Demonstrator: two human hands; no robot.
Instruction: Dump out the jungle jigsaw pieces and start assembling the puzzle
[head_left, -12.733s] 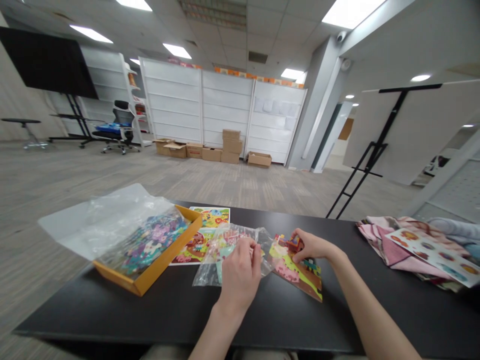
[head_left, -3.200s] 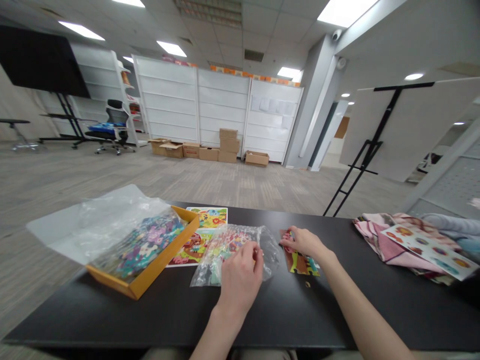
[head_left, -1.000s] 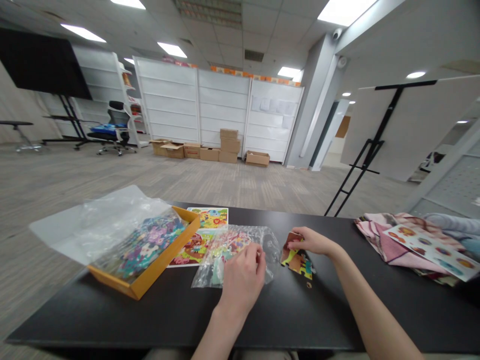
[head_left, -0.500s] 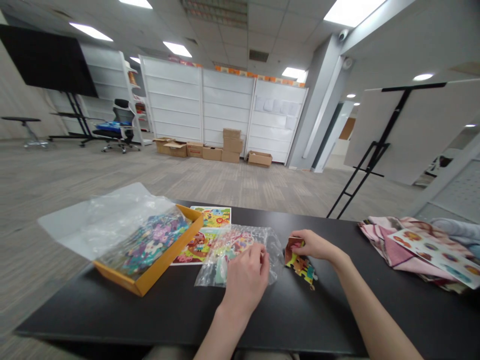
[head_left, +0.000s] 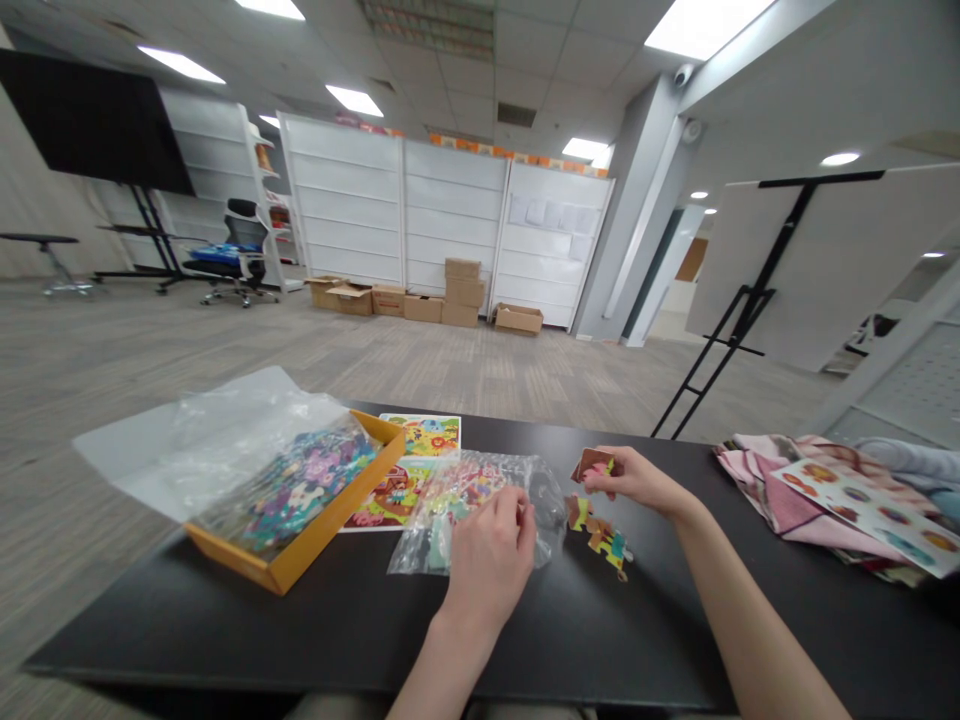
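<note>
My right hand (head_left: 626, 480) pinches a brown and pink puzzle piece (head_left: 592, 464) just above the black table (head_left: 645, 620). Below it, a short strip of joined puzzle pieces (head_left: 600, 537) lies on the tabletop. My left hand (head_left: 495, 550) has its fingers curled together over the near right part of a clear plastic bag (head_left: 427, 535) with colourful pieces in it; what its fingertips hold, if anything, is hidden. Two printed picture cards, one with a lion (head_left: 435, 437) and one mostly red (head_left: 382, 500), lie behind and left of the bag.
An open yellow box (head_left: 322, 535) with a plastic-wrapped puzzle stands on the left. At the right are folded pink cloths (head_left: 772, 495) under a sheet of round stickers (head_left: 870, 510). Cardboard boxes (head_left: 461, 292) stand on the floor beyond.
My right hand has lifted the brown and pink piece up and away from the strip, which now shows more fully. My left hand has hardly moved.
</note>
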